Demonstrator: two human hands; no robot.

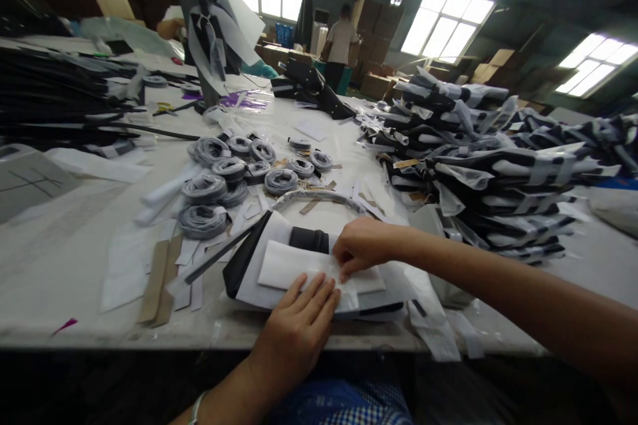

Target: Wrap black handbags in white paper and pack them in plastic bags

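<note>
A black bag (239,265) lies flat at the near table edge, wrapped in white paper, with its wrapped handle (319,197) arching behind it. A folded white sheet (284,265) rests on top. My left hand (299,325) lies flat on the sheet's near edge, fingers stretched together. My right hand (361,246) is curled, fingertips pinching the white sheet near its right side.
Several grey coiled rolls (234,176) sit mid-table. A heap of wrapped black bags (488,166) fills the right side. Stacked black pieces (54,99) lie at the left. Paper and cardboard strips (159,279) lie beside the bag. A person (341,46) stands far back among cartons.
</note>
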